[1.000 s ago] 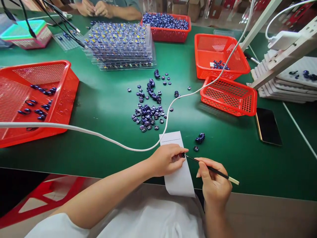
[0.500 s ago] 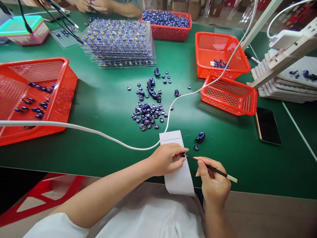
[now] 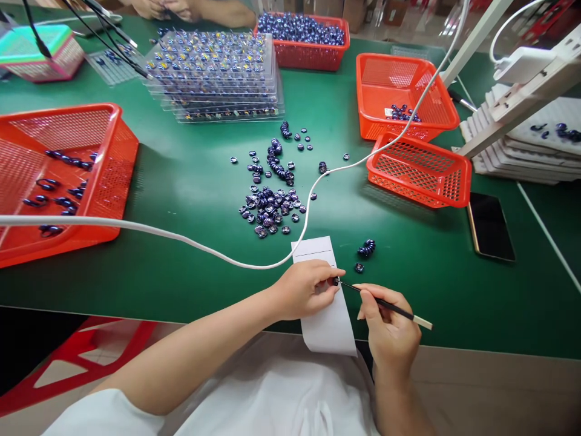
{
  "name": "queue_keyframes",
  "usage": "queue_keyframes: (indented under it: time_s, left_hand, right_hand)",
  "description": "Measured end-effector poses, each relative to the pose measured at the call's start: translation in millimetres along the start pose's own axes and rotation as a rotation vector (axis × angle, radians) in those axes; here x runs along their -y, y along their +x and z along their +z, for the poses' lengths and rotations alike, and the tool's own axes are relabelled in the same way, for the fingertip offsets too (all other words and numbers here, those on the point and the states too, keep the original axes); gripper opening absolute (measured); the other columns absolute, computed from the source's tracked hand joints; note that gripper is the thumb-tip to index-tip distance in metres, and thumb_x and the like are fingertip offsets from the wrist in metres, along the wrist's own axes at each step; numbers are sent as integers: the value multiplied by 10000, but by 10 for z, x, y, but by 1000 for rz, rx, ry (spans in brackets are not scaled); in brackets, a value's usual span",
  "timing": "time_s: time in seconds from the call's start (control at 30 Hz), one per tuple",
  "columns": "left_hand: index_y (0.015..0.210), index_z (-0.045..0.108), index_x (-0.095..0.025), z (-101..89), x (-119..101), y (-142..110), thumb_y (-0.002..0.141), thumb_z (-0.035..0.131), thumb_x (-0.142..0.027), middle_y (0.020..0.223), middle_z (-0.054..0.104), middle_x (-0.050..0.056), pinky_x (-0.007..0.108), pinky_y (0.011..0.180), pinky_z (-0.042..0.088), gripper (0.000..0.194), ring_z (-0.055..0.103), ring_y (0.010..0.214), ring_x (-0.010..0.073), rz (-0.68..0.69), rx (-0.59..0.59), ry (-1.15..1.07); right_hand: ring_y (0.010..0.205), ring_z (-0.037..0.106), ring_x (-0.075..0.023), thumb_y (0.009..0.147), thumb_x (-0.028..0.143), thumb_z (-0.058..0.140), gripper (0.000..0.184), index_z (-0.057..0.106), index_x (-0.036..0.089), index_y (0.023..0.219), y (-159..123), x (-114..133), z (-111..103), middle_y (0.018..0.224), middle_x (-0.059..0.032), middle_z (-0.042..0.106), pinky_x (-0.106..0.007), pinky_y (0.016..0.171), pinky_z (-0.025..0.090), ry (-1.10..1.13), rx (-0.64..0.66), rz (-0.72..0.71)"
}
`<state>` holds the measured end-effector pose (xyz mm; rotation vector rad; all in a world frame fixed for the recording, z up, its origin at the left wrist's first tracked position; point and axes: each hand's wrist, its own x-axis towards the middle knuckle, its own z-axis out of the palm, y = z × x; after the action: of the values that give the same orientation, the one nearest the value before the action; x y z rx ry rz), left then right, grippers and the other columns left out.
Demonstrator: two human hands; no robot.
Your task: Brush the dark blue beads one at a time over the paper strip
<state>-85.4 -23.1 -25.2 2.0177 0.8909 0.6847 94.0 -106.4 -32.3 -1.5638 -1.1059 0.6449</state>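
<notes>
Over a strip of white paper (image 3: pixel 330 330), my left hand (image 3: pixel 306 290) pinches a small dark piece (image 3: pixel 336 281) between thumb and fingertips. It resembles the shiny blue-black beads on the table, but my fingers hide most of it. My right hand (image 3: pixel 393 330) grips a slim black pen-like tool (image 3: pixel 394 309) with a cream-coloured end. The tool's thin tip meets the small piece or lies right beside it; which, I cannot tell. Just beyond the hands lie a short row of beads (image 3: pixel 367 247) and one single bead (image 3: pixel 359 267). Farther off is a loose bead pile (image 3: pixel 272 209).
A white cable (image 3: pixel 245 264) crosses the table and the paper's far end. Red baskets stand left (image 3: pixel 129 166), right (image 3: pixel 420 175) and at the back (image 3: pixel 313 54). Stacked clear trays (image 3: pixel 227 112) hold many pieces. A phone (image 3: pixel 492 227) lies right. Another person's hands (image 3: pixel 177 7) show opposite.
The view has shifted slightly, moving the table contents a little up and left in the picture. Both hands keep their grips, with the tool tip still at the small piece.
</notes>
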Motion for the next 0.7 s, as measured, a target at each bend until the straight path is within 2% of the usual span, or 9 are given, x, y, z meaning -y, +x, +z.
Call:
queue_keyframes:
  time_s: [0.23, 0.43, 0.6, 0.7]
  left_hand:
    - [1106, 731, -110, -10, -11, 4, 875, 558, -163, 767, 675, 46, 229, 625, 465, 294, 596, 675, 133, 11, -10, -13]
    - [1113, 731, -109, -4, -7, 6, 864, 576, -152, 758, 669, 36, 222, 611, 464, 296, 587, 648, 122, -24, -24, -23]
    - [1120, 733, -103, -7, -8, 5, 864, 572, -139, 754, 671, 35, 215, 607, 470, 305, 588, 635, 115, -22, -25, -34]
    - [1130, 734, -98, -3, -3, 3, 864, 568, -146, 767, 684, 45, 219, 605, 474, 317, 594, 641, 121, -14, -29, -29]
  right_hand:
    - [567, 647, -102, 895, 244, 702, 73, 731, 217, 957, -22, -58, -3, 977, -49, 771, -247, 532, 557, 34, 37, -95]
    - [598, 661, -111, 899, 179, 689, 114, 720, 236, 992, -26, -79, 4, 1032, -47, 767, -268, 544, 565, 124, 56, -140]
    - [557, 646, -103, 905, 198, 689, 79, 708, 220, 978, -19, -80, -11, 1043, -63, 762, -270, 513, 553, 145, 14, -144]
    - [555, 642, -105, 899, 208, 698, 77, 707, 219, 974, -22, -86, -17, 1025, -61, 763, -272, 515, 557, 136, 33, -142]
